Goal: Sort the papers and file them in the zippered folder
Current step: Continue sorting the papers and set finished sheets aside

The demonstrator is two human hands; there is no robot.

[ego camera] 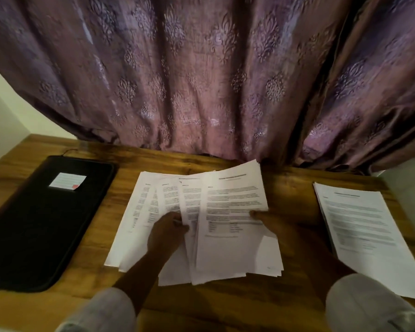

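Our left hand pinches the fanned papers with curled fingers, and our right hand grips the top sheet. The folder lies left of these papers and a stack lies right of them. We should check each heading, then peel off one sheet cleanly.

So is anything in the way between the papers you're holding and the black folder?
Nothing lies on the bare strip of table between the papers and the folder. But the folder looks shut, so its cover blocks the way in.
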